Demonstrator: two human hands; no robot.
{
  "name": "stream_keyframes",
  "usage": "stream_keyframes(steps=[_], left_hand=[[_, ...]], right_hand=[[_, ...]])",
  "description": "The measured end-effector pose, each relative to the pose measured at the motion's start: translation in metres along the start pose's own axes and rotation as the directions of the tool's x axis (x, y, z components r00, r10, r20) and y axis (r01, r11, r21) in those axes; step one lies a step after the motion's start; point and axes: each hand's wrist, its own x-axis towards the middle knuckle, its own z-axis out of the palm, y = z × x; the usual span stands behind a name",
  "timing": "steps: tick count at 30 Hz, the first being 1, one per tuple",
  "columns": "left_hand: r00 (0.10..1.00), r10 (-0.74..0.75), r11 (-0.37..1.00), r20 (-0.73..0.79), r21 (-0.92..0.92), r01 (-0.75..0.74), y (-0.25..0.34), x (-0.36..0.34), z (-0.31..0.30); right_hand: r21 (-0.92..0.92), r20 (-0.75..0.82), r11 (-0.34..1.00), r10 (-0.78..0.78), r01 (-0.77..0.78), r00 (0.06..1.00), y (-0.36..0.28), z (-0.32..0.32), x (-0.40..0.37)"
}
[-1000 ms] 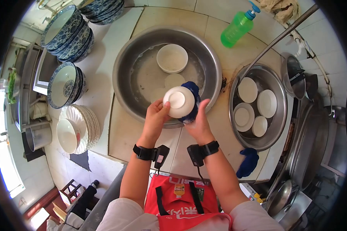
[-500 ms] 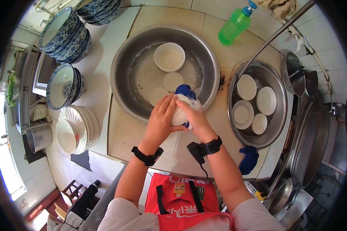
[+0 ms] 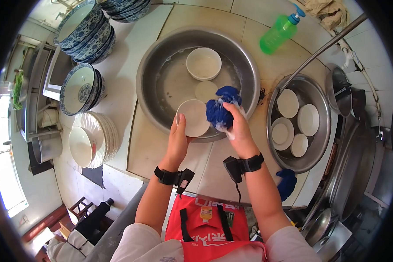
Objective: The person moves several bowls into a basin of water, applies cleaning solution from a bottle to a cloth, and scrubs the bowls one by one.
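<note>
My left hand [image 3: 178, 140] grips a small white bowl [image 3: 193, 118] by its near left edge, with the inside facing up. Soapy foam clings to my right hand [image 3: 241, 133], which is closed around a bunched blue cloth [image 3: 220, 111] just right of the bowl. Both hands are over the near edge of a large steel basin [image 3: 145, 83] of cloudy water. Inside that basin sit a deeper white bowl [image 3: 204, 63] and a small white dish [image 3: 205, 90], the dish partly hidden by the cloth.
At the right, a steel basin [image 3: 271, 146] contains several white dishes. A blue cloth [image 3: 286, 184] lies by its near edge. Behind stands a green pump bottle [image 3: 278, 36]. Blue-patterned bowls [image 3: 78, 89] and stacked white plates [image 3: 101, 135] line the left side.
My hands have separated. The blue cloth has come off the small bowl to the right in my right hand, while the bowl stays in my left, its inside now exposed. The view has shifted slightly.
</note>
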Motion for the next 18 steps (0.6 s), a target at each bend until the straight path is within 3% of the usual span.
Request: stream_keyframes(steps=[2, 4, 6, 7, 8, 9, 11, 13, 14, 16, 17, 18], left_hand=[[0.999, -0.034, 0.999, 0.012, 0.022, 0.033, 0.000, 0.001, -0.003], [0.999, -0.048, 0.998, 0.016, 0.041, 0.047, -0.003, 0.002, -0.003], [0.998, -0.062, 0.996, 0.023, 0.061, 0.061, -0.006, 0.004, 0.004], [0.998, -0.010, 0.986, -0.057, 0.168, 0.019, -0.008, 0.005, 0.011], [0.990, 0.051, 0.961, -0.132, 0.275, -0.012, -0.008, 0.005, 0.014], [0.982, 0.104, 0.877, -0.158, 0.480, -0.016, -0.014, 0.014, 0.006], [0.983, 0.106, 0.905, -0.148, 0.423, -0.034, -0.017, 0.026, -0.011], [0.992, 0.080, 0.956, -0.094, 0.289, -0.049, -0.011, 0.027, -0.018], [0.993, 0.077, 0.956, -0.092, 0.291, -0.047, -0.011, 0.026, -0.021], [0.997, 0.022, 0.938, -0.079, 0.347, 0.007, -0.018, 0.022, -0.027], [0.997, 0.020, 0.939, -0.070, 0.344, 0.005, -0.024, 0.024, -0.034], [0.993, 0.090, 0.898, -0.070, 0.437, -0.051, -0.035, 0.027, -0.043]], right_hand=[[-0.272, -0.072, 0.915, -0.329, 0.299, 0.941, 0.004, 0.010, -0.001], [-0.350, -0.033, 0.872, -0.377, 0.343, 0.926, 0.011, 0.013, 0.003], [-0.773, 0.222, 0.372, -0.600, 0.514, 0.768, 0.023, 0.021, 0.004], [-0.823, 0.185, 0.381, -0.523, 0.422, 0.832, 0.025, 0.031, -0.001], [-0.779, 0.216, 0.442, -0.477, 0.445, 0.852, 0.039, 0.028, 0.005], [-0.804, 0.212, 0.441, -0.414, 0.399, 0.885, 0.040, 0.035, 0.001], [-0.827, 0.213, 0.434, -0.348, 0.358, 0.913, 0.037, 0.041, -0.002], [-0.775, 0.348, 0.488, -0.203, 0.403, 0.915, 0.030, 0.033, -0.005], [-0.775, 0.345, 0.489, -0.205, 0.401, 0.916, 0.025, 0.030, -0.006], [-0.839, 0.483, 0.271, -0.028, 0.472, 0.875, 0.013, 0.022, -0.009], [-0.843, 0.478, 0.264, -0.033, 0.469, 0.878, 0.010, 0.015, -0.009], [-0.869, 0.470, 0.131, -0.087, 0.478, 0.878, 0.010, 0.004, -0.008]])
